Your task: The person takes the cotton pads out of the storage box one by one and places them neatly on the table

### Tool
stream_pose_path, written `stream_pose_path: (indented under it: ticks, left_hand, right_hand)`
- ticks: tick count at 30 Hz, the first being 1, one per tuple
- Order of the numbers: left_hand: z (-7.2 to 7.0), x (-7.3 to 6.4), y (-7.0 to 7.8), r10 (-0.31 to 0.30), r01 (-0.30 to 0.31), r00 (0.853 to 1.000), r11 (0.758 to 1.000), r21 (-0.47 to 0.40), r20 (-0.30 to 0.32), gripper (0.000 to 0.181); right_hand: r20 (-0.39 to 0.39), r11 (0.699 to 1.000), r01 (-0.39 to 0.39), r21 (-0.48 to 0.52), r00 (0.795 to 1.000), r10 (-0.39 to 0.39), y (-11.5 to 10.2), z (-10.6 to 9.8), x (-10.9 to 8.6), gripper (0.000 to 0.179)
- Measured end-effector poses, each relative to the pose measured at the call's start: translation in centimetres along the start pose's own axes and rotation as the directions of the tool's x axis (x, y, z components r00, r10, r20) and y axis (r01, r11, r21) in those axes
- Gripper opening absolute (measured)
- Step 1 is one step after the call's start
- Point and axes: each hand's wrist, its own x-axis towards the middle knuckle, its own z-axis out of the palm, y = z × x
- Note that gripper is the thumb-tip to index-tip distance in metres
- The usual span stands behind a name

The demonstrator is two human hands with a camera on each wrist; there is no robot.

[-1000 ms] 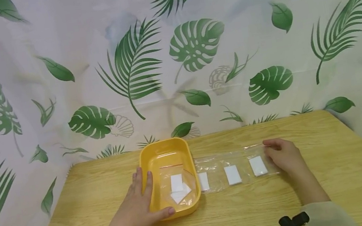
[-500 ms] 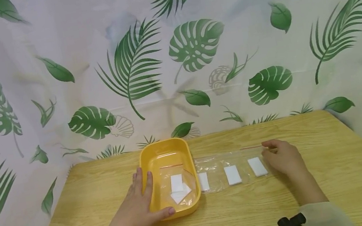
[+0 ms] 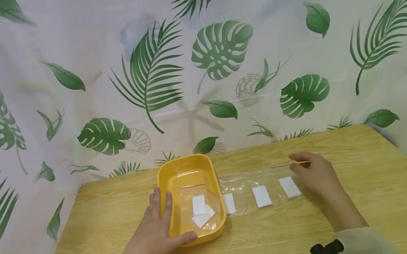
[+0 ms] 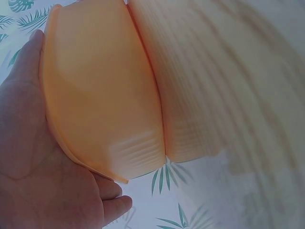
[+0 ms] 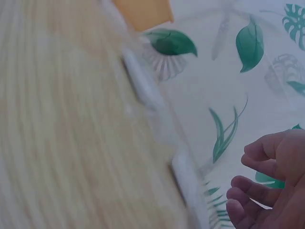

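Note:
My left hand [image 3: 150,231] lies along the left side of a yellow plastic tray [image 3: 167,165], fingers extended along its wall and thumb at the front. In the left wrist view the palm presses the tray's outer wall [image 4: 95,86]. Inside the tray lies a clear zip bag [image 3: 193,192] with white rectangles in it. To the right, clear zip bags with white rectangles form a row; one is partly hidden by the tray. My right hand [image 3: 317,173] pinches the red zip strip of the rightmost zip bag [image 3: 289,187]. Its thumb and forefinger meet in the right wrist view.
A wooden table [image 3: 268,240] holds everything, its back edge against a leaf-printed cloth [image 3: 174,140]. The middle zip bag [image 3: 262,196] lies flat between the tray and the rightmost bag. A black angular object [image 3: 326,251] sits beside the right sleeve [image 3: 363,245].
My right hand has slid slightly left along the top of the rightmost zip bag, whose white rectangle shifted a little left. The left hand and the tray have stayed in place.

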Motion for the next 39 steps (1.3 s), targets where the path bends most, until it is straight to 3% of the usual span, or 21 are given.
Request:
stream_pose_path:
  ticks: [7, 12, 19, 24, 31, 34, 39]
  left_hand:
    - [0.1, 0.1, -0.3, 0.002, -0.001, 1.0, 1.0, 0.015, -0.008, 0.123]
    - [0.0, 0.2, -0.3, -0.006, 0.006, 1.0, 1.0, 0.014, -0.001, 0.123]
    - [-0.2, 0.2, -0.1, -0.015, 0.015, 1.0, 1.0, -0.002, 0.001, 0.122]
    - [-0.1, 0.2, -0.2, -0.012, 0.012, 1.0, 1.0, -0.001, 0.003, 0.122]
    - [-0.1, 0.2, -0.2, -0.01, 0.01, 1.0, 1.0, -0.003, -0.006, 0.123]
    - [-0.1, 0.2, -0.1, -0.015, 0.015, 1.0, 1.0, -0.004, -0.001, 0.123]
    - [-0.1, 0.1, -0.1, -0.016, 0.016, 1.0, 1.0, 0.006, 0.0, 0.123]
  right_hand:
    - [-0.002, 0.972, 0.1, 0.211, 0.995, -0.102, -2.5, 0.4, -0.3, 0.04]
    - [0.047, 0.908, 0.096, 0.408, 0.991, -0.126, -5.0, 1.1, -0.7, 0.041]
    - [0.083, 0.837, 0.076, 0.542, 0.986, -0.144, -8.4, 2.8, -1.0, 0.039]
    - [0.106, 0.769, 0.033, 0.638, 0.986, -0.13, -10.3, 4.1, -0.8, 0.037]
    - [0.101, 0.646, -0.024, 0.763, 0.991, -0.083, -11.6, 5.4, -0.3, 0.032]
    - [0.123, 0.635, -0.056, 0.77, 0.991, -0.061, -11.7, 6.2, -0.3, 0.032]
    - [0.162, 0.645, -0.081, 0.759, 0.984, -0.067, -12.1, 7.4, -0.4, 0.036]
